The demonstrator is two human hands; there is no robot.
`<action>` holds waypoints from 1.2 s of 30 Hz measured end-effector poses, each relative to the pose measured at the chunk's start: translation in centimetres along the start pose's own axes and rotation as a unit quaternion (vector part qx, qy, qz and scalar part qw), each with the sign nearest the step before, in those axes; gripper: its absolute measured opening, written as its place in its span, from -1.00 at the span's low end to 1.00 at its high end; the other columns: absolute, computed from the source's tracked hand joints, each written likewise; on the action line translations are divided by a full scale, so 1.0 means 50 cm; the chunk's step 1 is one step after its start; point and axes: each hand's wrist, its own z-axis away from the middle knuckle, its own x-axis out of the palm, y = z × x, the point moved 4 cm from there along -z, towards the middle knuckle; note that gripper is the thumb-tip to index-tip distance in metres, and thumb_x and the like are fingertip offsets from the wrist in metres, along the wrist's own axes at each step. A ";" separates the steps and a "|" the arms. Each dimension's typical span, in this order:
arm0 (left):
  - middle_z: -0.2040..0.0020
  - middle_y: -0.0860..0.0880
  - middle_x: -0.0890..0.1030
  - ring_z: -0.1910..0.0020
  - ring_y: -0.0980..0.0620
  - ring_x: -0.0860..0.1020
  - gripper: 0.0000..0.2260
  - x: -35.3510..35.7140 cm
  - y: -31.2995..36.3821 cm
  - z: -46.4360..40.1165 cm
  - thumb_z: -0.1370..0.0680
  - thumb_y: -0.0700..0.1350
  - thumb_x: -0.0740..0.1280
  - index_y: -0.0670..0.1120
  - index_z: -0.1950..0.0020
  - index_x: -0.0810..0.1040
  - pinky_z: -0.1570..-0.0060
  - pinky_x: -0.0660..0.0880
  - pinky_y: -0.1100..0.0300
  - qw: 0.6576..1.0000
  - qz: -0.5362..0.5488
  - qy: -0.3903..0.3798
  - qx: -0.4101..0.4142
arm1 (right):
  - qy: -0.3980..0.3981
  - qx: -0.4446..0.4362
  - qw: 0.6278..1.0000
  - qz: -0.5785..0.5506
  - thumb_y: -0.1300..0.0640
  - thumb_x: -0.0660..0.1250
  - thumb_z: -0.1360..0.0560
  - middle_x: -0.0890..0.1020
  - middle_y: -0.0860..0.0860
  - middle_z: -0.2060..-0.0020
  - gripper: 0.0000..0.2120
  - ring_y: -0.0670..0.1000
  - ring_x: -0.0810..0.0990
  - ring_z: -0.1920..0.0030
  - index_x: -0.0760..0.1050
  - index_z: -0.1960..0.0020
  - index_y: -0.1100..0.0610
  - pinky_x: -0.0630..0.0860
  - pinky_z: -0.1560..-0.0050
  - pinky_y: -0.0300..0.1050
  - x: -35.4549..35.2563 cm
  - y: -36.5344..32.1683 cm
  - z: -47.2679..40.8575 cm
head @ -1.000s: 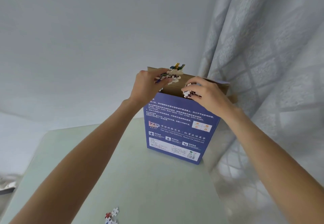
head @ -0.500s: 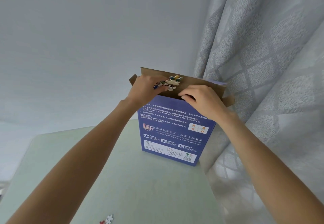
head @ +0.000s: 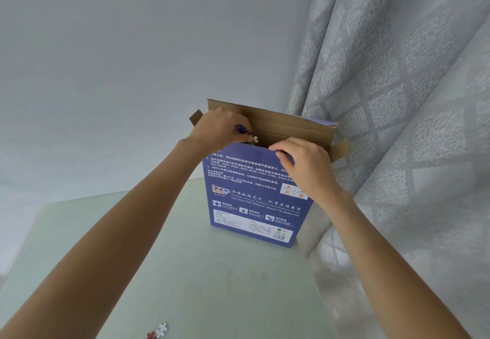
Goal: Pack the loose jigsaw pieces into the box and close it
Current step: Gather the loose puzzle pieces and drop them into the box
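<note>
A tall blue jigsaw box (head: 254, 200) stands upright on the pale green table (head: 185, 272), its brown top flap (head: 286, 123) raised. My left hand (head: 220, 129) is at the box mouth on the left and holds a few jigsaw pieces (head: 245, 133), blue and white, just above the opening. My right hand (head: 305, 163) grips the top edge of the box's front wall, fingers curled over it. The inside of the box is hidden.
Two or three loose pieces (head: 159, 330), white and red, lie on the table near the bottom edge of view. A grey patterned curtain (head: 397, 126) hangs right beside and behind the box. A plain wall is at the back.
My left hand has lowered its handful into the box mouth and now shows far fewer pieces. My right hand let its pieces go and moved to the front wall's top edge.
</note>
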 end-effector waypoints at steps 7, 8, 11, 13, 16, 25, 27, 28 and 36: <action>0.15 -0.05 0.65 0.23 0.07 0.54 -0.88 0.000 -0.001 0.013 -0.47 -0.10 0.40 -0.10 0.04 0.66 0.17 0.46 0.22 0.999 0.040 0.036 0.000 | -0.009 -0.005 1.000 0.012 0.24 0.34 -0.49 0.67 0.00 0.10 -0.86 -0.01 0.63 0.13 0.63 0.00 0.12 0.56 0.22 -0.17 -0.002 -0.007 -0.004; 0.15 -0.05 0.66 0.23 0.09 0.55 -0.88 -0.003 0.002 0.014 -0.47 -0.13 0.40 -0.12 0.03 0.65 0.16 0.44 0.27 0.998 0.042 0.043 0.002 | -0.008 -0.007 1.000 0.014 0.24 0.34 -0.49 0.67 0.00 0.11 -0.86 -0.01 0.63 0.14 0.63 -0.01 0.12 0.58 0.23 -0.16 -0.003 -0.008 -0.004; 0.14 -0.05 0.68 0.17 0.04 0.61 -0.88 -0.005 0.004 0.020 -0.47 -0.22 0.38 -0.15 0.02 0.65 0.13 0.43 0.31 0.998 0.045 0.053 0.002 | -0.006 -0.008 1.000 0.026 0.25 0.35 -0.48 0.67 0.00 0.12 -0.86 0.00 0.63 0.15 0.62 -0.01 0.11 0.59 0.26 -0.13 -0.004 -0.010 -0.002; 0.13 -0.04 0.68 0.14 0.01 0.62 -0.86 -0.005 0.005 0.026 -0.50 -0.24 0.32 -0.12 0.00 0.64 0.11 0.51 0.20 0.998 0.036 0.054 0.006 | -0.009 -0.006 0.999 0.032 0.24 0.35 -0.49 0.67 0.00 0.11 -0.86 0.01 0.64 0.15 0.62 -0.02 0.12 0.57 0.23 -0.17 -0.004 -0.013 -0.001; 0.15 0.03 0.68 0.18 -0.02 0.61 -0.84 -0.005 0.004 0.043 -0.55 -0.13 0.26 -0.03 -0.02 0.63 0.24 0.54 0.07 0.998 -0.018 0.063 0.016 | -0.013 -0.010 0.999 0.039 0.23 0.35 -0.49 0.67 0.01 0.10 -0.85 0.02 0.64 0.14 0.61 -0.04 0.13 0.48 0.21 -0.24 -0.004 -0.017 0.001; 0.19 0.05 0.66 0.21 0.06 0.57 -0.87 -0.027 0.027 0.140 -0.52 -0.10 0.31 -0.05 0.04 0.65 0.32 0.44 0.26 0.958 -0.075 0.258 0.101 | 0.093 -0.075 0.991 0.064 0.25 0.28 -0.52 0.65 0.02 0.06 -0.80 0.03 0.57 0.00 0.59 -0.10 0.16 0.51 -0.03 -0.12 -0.025 -0.068 0.010; 0.16 0.06 0.67 0.16 0.10 0.57 -0.86 -0.030 0.034 0.207 -0.52 -0.10 0.31 -0.05 0.01 0.65 0.27 0.44 0.29 0.955 -0.026 0.291 0.058 | 0.138 -0.086 0.986 0.035 0.25 0.25 -0.53 0.66 0.00 0.07 -0.79 0.03 0.56 -0.01 0.59 -0.11 0.16 0.45 -0.06 -0.13 -0.027 -0.105 0.036; 0.15 0.06 0.67 0.16 0.11 0.58 -0.85 -0.026 0.032 0.244 -0.52 -0.09 0.30 -0.04 0.00 0.64 0.26 0.46 0.28 0.957 0.001 0.288 0.026 | 0.144 -0.089 0.986 0.012 0.25 0.24 -0.54 0.66 0.00 0.09 -0.79 0.04 0.57 0.01 0.59 -0.11 0.17 0.45 -0.04 -0.13 -0.021 -0.125 0.052; 0.23 0.17 0.66 0.22 0.24 0.60 -0.84 0.102 -0.035 0.685 -0.48 0.03 0.26 0.11 0.03 0.61 0.11 0.56 0.19 0.888 0.202 0.137 -0.390 | -0.064 -0.051 0.992 -0.100 0.25 0.25 -0.49 0.65 0.03 0.16 -0.80 0.09 0.54 0.00 0.60 -0.05 0.15 0.46 -0.03 -0.07 0.203 -0.273 0.321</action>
